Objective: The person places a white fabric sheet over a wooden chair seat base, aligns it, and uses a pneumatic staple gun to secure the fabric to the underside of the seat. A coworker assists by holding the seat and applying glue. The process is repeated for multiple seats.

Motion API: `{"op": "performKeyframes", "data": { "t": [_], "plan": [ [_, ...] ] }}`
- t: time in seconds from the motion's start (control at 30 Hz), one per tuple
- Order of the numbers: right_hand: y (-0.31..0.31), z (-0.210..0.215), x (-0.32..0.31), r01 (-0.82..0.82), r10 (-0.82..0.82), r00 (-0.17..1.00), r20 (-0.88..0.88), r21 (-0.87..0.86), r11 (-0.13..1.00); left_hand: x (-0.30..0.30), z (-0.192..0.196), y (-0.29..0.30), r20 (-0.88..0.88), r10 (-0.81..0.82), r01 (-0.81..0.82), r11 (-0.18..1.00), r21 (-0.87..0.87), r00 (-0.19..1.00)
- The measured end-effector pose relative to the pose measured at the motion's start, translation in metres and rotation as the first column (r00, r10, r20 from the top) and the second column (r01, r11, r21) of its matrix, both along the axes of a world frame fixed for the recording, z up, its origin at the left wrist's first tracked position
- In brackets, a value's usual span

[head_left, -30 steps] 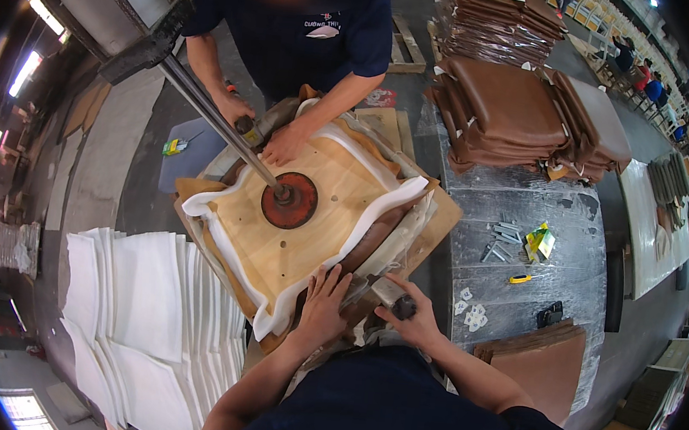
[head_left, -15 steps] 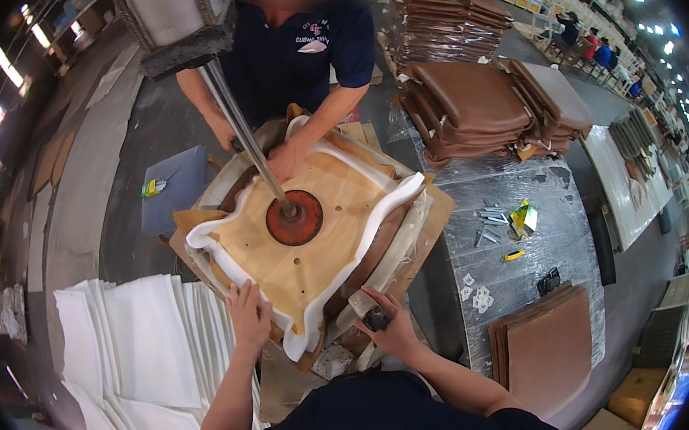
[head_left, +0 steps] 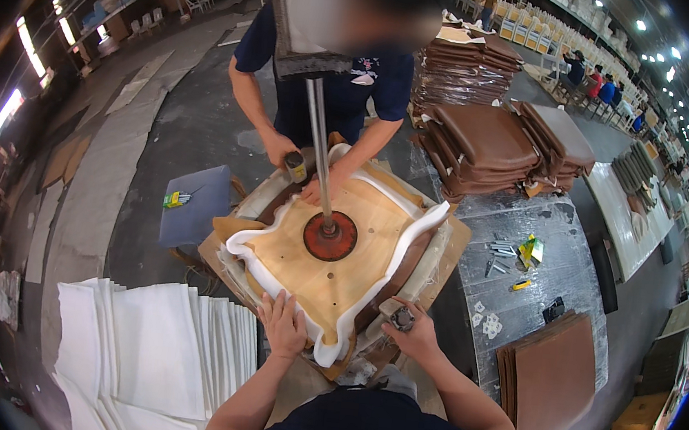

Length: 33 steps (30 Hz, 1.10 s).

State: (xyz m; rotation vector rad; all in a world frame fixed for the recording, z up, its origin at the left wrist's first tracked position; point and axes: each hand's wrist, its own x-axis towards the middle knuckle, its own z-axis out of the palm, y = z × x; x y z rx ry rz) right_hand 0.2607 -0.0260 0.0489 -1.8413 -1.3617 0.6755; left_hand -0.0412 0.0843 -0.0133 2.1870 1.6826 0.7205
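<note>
A plywood seat panel [head_left: 376, 232] lies before me, edged by white padding [head_left: 403, 261] with brown upholstery [head_left: 391, 293] under it. A round red press plate [head_left: 330, 237] on a metal rod [head_left: 321, 151] bears down on its middle. My left hand [head_left: 282, 326] rests with fingers spread on the padded near-left edge. Beside the near-right edge, my right hand [head_left: 418, 334] grips a staple gun [head_left: 398, 311], apart from the plywood. Across from me, a co-worker's hand holds a similar staple gun [head_left: 295, 166], while their other hand [head_left: 324, 185] presses the far edge.
White padding sheets [head_left: 157, 346] are piled at left. To the right, a plastic-covered table [head_left: 477, 296] carries staple strips [head_left: 501, 253], a yellow cutter [head_left: 522, 285] and brown sheets [head_left: 548, 372]. Stacked brown covers [head_left: 481, 149] stand behind. A blue-grey seat [head_left: 195, 206] sits left of the press.
My viewpoint has shifted, so the scene sits further right and lower. The co-worker's staple gun now shows clearly at the far edge. My hands stay near the seat's near edges.
</note>
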Motion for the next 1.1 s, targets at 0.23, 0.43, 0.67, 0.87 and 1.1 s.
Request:
{"op": "performKeyframes", "data": {
  "t": [0.23,0.43,0.67,0.87,1.1],
  "plan": [
    [-0.001,0.0,-0.007,0.009,-0.009,1.0,0.002,0.022,1.0,-0.004,-0.001,-0.002,-0.012,0.011,-0.011,1.0,0.01,1.0],
    [-0.001,-0.001,-0.005,0.037,-0.037,0.999,-0.012,-0.012,0.999,-0.001,0.001,-0.003,0.006,0.004,-0.004,1.0,0.009,1.0],
    [-0.003,0.001,-0.007,0.076,-0.076,0.997,0.004,-0.046,0.996,-0.049,0.013,0.018,0.086,-0.18,0.182,0.983,-0.02,0.98],
    [0.006,-0.001,0.008,0.092,-0.093,0.984,0.155,0.011,0.996,-0.094,0.031,0.05,-0.226,-0.405,0.414,0.91,-0.007,0.886],
    [0.038,0.005,0.069,0.198,-0.21,0.948,0.239,0.074,0.977,-0.05,0.027,0.038,-0.242,-0.568,0.58,0.814,-0.022,0.787]
  ]
}}
